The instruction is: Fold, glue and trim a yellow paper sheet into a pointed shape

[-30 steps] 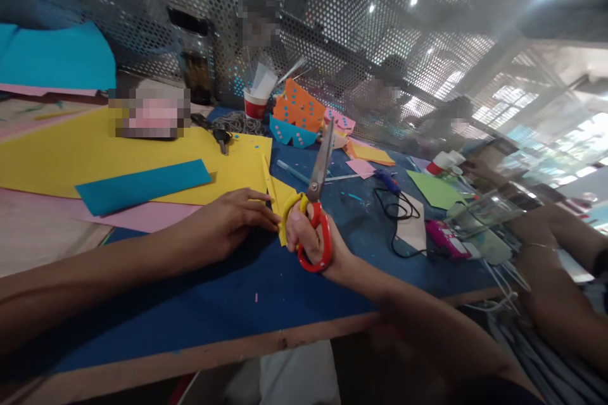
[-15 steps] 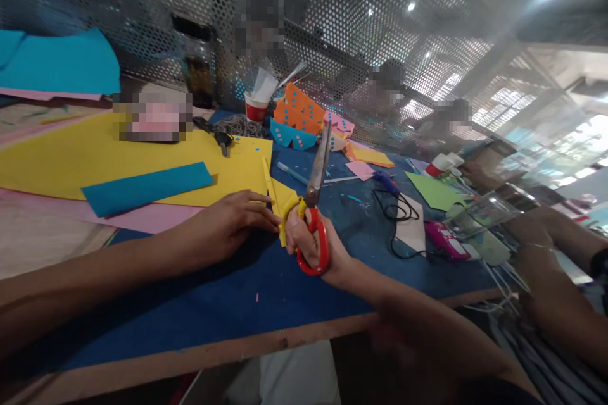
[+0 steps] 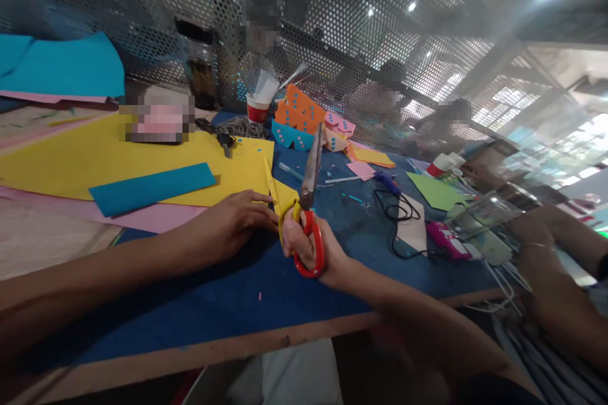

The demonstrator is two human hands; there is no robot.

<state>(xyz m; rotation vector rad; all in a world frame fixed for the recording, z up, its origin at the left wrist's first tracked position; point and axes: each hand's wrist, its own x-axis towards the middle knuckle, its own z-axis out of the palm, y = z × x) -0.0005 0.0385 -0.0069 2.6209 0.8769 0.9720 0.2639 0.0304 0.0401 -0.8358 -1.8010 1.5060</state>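
Note:
My right hand [image 3: 304, 243] is wrapped around a pair of scissors [image 3: 311, 171] with red and yellow handles. The blades point up and away from me and look nearly closed. Under that hand's fingers and thumb lies a folded piece of yellow paper [image 3: 284, 191], its lower part hidden. My left hand [image 3: 242, 218] rests on the table from the left, fingers stretched and slightly apart, their tips at the paper's left edge. Beyond this hand, a folded blue paper strip [image 3: 152, 190] sits on a large yellow sheet [image 3: 61, 152].
Behind are a paper cup [image 3: 257, 107], a jar [image 3: 198, 69], keys [image 3: 227, 142] and folded dotted paper pieces [image 3: 299, 111]. On the right are a glue gun [image 3: 387, 182] with a black cord, a pink device [image 3: 446, 239], green paper [image 3: 437, 191] and another person's arm [image 3: 551, 278]. A perforated metal screen [image 3: 332, 31] stands behind.
The scissors and my right hand have shifted slightly left, and the blade tips have swung left. My left hand stays by the yellow paper. The whole view has moved a little.

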